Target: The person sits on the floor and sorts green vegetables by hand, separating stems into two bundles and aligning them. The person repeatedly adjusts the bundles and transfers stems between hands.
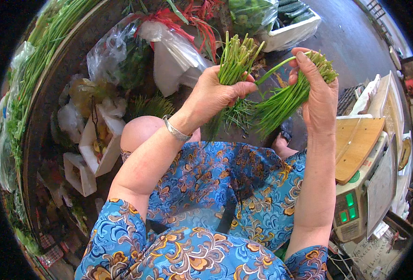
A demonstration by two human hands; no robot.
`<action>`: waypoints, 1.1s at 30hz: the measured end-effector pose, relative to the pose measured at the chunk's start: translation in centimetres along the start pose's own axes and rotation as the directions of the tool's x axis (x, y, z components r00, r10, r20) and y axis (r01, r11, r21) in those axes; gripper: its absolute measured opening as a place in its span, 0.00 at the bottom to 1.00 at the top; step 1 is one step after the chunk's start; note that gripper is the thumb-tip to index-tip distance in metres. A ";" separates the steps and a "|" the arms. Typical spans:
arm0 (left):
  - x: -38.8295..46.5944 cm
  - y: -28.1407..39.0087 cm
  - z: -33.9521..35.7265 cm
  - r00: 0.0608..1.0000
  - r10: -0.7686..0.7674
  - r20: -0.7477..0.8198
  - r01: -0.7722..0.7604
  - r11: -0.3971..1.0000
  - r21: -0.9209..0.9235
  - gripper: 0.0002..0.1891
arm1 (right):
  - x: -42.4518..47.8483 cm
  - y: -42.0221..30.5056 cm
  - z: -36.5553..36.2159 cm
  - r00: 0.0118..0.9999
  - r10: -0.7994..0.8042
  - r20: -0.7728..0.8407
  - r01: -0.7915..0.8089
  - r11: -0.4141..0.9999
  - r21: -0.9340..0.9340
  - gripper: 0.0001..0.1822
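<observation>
My left hand [224,85] is closed around a bunch of thin green stems [237,57], their cut ends pointing up and away from me. A second bunch of green stems [287,101] is gripped in my right hand [315,77], with its cut ends at the upper right and the leafy tips hanging down to the left. One single stem [276,70] bends from my right thumb and fingertips towards my left fingers. Below and between the hands, loose green trimmings [239,113] lie on the floor; the left bunch's lower part is partly hidden.
Foam boxes [100,140] stand at left, near a clear plastic bag of greens [119,52]. Red plastic strips [199,24] and a foam box of cucumbers [290,33] are ahead. A digital scale [353,206] and a wooden board [358,143] are at right. Long greens [49,52] line the left shelf.
</observation>
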State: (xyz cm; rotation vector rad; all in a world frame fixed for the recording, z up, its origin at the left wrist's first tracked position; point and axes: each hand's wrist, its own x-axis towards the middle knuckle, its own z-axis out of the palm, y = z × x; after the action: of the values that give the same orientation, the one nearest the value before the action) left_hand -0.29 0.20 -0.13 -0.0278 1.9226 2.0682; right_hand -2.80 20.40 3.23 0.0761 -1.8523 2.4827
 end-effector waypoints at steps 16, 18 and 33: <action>0.4 -1.2 -0.9 0.998 -0.038 -0.040 0.028 0.973 -0.229 0.08 | -0.3 -0.2 -0.3 0.999 -0.022 0.040 0.024 0.999 -0.041 0.10; 0.8 -1.6 -1.2 0.993 -0.081 -0.087 0.055 0.962 -0.267 0.08 | -0.2 -0.2 -0.3 0.998 -0.055 0.031 0.055 0.998 -0.006 0.10; -0.7 0.3 0.1 0.991 -0.026 0.129 0.041 0.993 -0.111 0.14 | -0.1 0.4 -0.6 0.983 0.166 0.074 -0.168 0.986 0.021 0.10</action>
State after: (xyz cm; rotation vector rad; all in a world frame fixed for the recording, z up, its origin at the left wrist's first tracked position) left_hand 0.30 0.13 0.34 0.0445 1.7181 2.1010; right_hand -2.78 20.82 2.67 0.0111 -1.9280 2.6495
